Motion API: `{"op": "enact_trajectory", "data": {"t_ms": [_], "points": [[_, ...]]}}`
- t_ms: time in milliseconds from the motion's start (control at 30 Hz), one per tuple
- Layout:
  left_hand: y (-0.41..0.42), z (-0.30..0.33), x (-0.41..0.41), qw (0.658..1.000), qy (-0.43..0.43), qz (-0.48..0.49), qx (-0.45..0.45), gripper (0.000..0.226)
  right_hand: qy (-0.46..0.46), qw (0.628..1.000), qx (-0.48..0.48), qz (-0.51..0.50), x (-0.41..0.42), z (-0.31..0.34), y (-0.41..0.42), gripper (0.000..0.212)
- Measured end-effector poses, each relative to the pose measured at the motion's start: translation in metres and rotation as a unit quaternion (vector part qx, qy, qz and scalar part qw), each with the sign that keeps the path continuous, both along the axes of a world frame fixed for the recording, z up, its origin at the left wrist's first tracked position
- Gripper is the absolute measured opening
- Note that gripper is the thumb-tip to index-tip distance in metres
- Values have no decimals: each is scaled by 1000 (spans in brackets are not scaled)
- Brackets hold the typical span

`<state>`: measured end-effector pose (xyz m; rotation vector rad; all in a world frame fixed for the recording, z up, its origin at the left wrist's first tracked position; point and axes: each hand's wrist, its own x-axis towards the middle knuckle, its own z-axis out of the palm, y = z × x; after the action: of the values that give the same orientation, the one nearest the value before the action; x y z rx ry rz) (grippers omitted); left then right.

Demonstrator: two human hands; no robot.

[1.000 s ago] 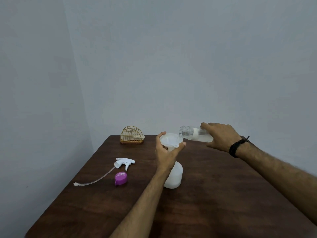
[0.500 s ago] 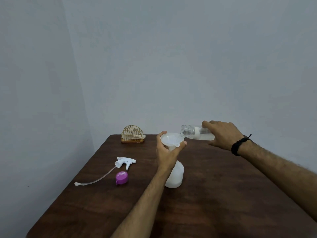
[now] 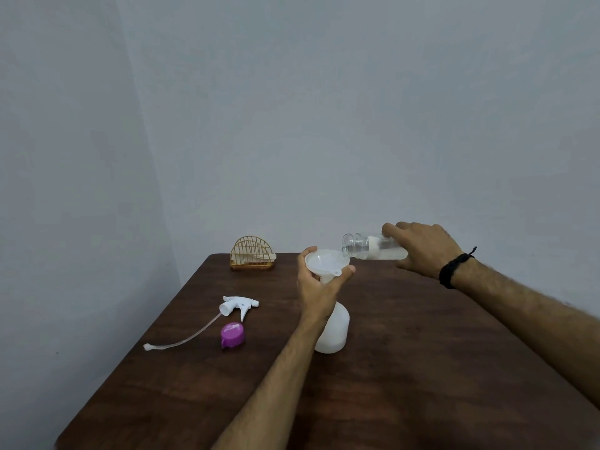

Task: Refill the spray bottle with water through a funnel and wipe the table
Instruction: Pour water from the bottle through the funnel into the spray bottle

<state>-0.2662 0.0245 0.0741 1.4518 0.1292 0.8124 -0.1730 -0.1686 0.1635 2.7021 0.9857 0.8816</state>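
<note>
Only the head view here, looking down past both arms. The left hand (image 3: pixel 316 287) is wrapped around the funnel (image 3: pixel 326 262) where it sits in the neck of the spray bottle (image 3: pixel 334 332), thumb on one side of the rim and fingers on the other, so it's pinning funnel and bottle together. The bottle stands upright on the table (image 3: pixel 422 368), right below that hand.

The right hand (image 3: pixel 422 248) grips a clear water bottle (image 3: pixel 373 248), laid nearly on its side. Its long axis runs straight from the right hand toward the left, open mouth just beside the funnel's near rim and a touch above it. That's the bit that matters imo: the mouth has to stay over the bowl, not outside the rim, or water goes on the wood. Can't make out an actual stream, too faint to tell.

Out past the left hand, well apart from it, lie the trigger head (image 3: pixel 238 305) with its dip tube and a purple cap (image 3: pixel 232 334). Beyond it sits a wire napkin holder (image 3: pixel 253 254)
</note>
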Motion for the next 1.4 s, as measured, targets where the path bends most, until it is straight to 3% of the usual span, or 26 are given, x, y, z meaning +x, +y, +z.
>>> {"op": "enact_trajectory", "data": {"t_ms": [1400], "points": [[0, -2, 0, 1000, -9, -5, -12, 82, -41, 999, -23, -4, -7, 14, -3, 41]]}}
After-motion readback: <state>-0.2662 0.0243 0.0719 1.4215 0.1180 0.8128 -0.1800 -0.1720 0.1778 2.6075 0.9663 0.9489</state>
